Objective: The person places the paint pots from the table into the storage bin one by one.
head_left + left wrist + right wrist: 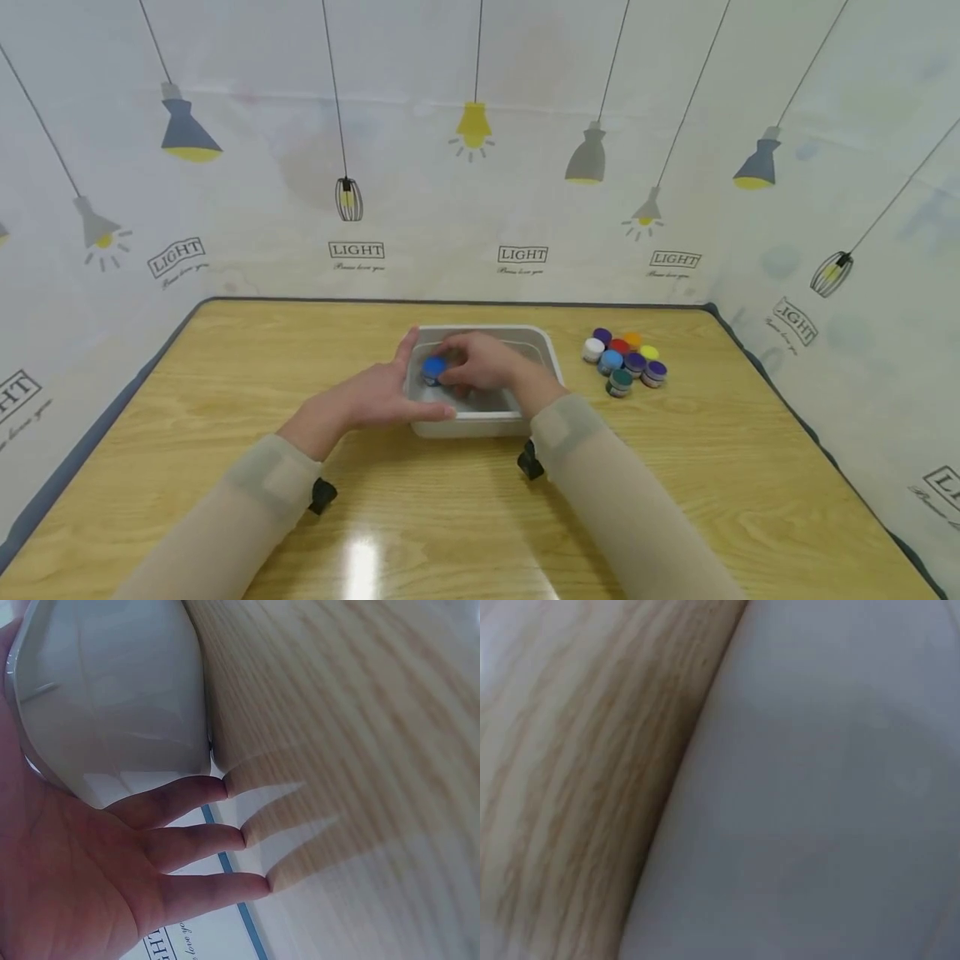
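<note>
A white plastic bin [468, 427] stands on the table, its side also large in the left wrist view. My right hand [483, 364] reaches into it, index finger and thumb around a small blue-lidded jar [433, 369] near the bin's left wall. My left hand [378, 394] lies along the bin's left front corner, thumb and index finger spread at the rim. In the left wrist view, the other fingers [199, 844] are straight, their tips down at the tabletop. The right wrist view has only the bin's wall [802, 795] and wood; the right fingers are hidden there.
Right of the bin sits a cluster of small jars, among them a white one [593, 349], a light blue one [611, 361], a dark green one [619, 382] and a yellow-lidded one [649, 354]. A lamp-printed cloth [435, 275] surrounds the wooden table [420, 517].
</note>
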The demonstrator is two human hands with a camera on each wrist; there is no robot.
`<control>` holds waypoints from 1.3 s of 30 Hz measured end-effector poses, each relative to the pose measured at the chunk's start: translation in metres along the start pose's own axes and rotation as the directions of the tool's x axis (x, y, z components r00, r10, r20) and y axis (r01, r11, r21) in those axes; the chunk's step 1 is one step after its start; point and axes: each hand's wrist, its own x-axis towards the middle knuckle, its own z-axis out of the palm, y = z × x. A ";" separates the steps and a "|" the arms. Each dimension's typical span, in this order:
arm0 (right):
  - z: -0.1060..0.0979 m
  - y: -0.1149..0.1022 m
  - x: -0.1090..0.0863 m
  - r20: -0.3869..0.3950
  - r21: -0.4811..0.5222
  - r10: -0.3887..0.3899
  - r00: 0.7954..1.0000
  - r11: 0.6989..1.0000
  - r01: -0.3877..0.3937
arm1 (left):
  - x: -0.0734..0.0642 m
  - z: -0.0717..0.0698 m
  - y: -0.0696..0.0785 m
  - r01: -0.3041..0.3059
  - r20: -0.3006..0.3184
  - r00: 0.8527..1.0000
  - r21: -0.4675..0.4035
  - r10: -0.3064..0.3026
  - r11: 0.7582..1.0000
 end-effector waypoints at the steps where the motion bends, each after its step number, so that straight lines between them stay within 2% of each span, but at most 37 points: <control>1: 0.001 0.000 0.000 0.003 0.002 0.005 1.000 1.000 -0.005 | 0.000 0.000 -0.001 -0.002 0.001 1.000 -0.002 0.002 1.000; 10: 0.006 -0.001 0.001 0.005 0.068 0.003 1.000 0.998 -0.004 | 0.000 0.002 -0.003 0.001 0.000 1.000 0.005 -0.001 1.000; 23: 0.006 -0.002 0.001 -0.004 0.045 0.028 1.000 0.999 -0.028 | 0.001 0.002 -0.003 0.017 -0.003 1.000 0.001 -0.017 1.000; 39: 0.002 -0.001 -0.002 0.019 0.090 0.031 0.999 0.995 -0.033 | 0.000 0.001 -0.001 0.014 0.014 1.000 -0.024 -0.013 1.000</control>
